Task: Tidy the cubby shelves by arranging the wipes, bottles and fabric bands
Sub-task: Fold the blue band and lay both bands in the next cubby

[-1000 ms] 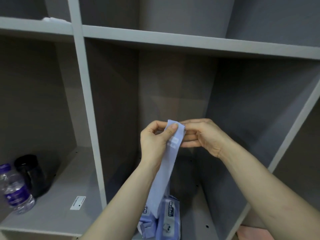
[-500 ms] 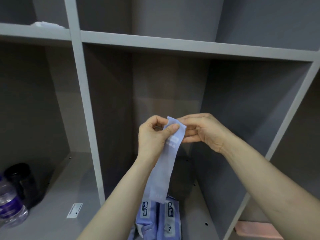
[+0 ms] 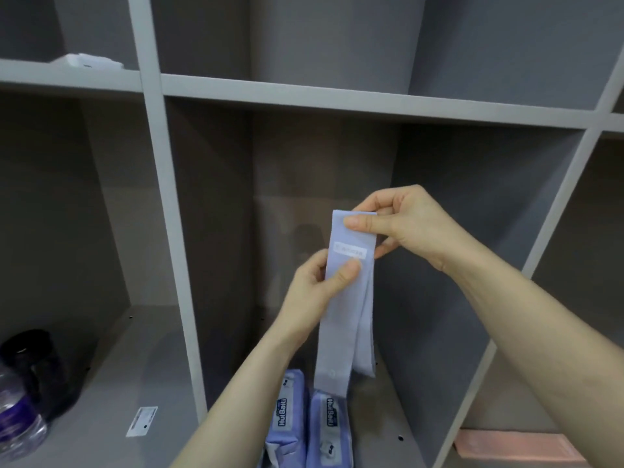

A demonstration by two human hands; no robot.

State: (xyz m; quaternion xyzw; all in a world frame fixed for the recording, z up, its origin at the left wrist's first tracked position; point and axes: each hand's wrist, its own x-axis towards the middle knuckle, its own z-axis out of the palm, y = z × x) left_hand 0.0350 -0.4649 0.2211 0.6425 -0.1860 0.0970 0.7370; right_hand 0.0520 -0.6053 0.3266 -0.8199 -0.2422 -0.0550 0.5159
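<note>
**Both hands hold a lilac band up in the middle cubby**

At the left edge of the lower-left cubby's floor, a clear water bottle [image 3: 17, 420] with a purple label stands touching a dark jar [image 3: 37, 369] behind it. A white sticker [image 3: 141, 421] lies near that floor's front edge, beside the upright divider [image 3: 169, 238].

In the middle cubby, the left hand [image 3: 317, 292] rises from below with the forearm angled up and to the right. Its thumb presses on the front of the fabric band [image 3: 341, 315], just under the band's white label, with the fingers closed behind it. The band hangs straight down, folded double, its lower end just above two packs of wipes [image 3: 310, 430] standing side by side at the front edge of the cubby floor.

The right hand [image 3: 401, 224] reaches in from the lower right, wrist bent, pinching the band's top edge between thumb and forefinger; the other fingers curl behind.

A pink band [image 3: 513, 447] lies flat on the floor of the lower-right cubby.
</note>
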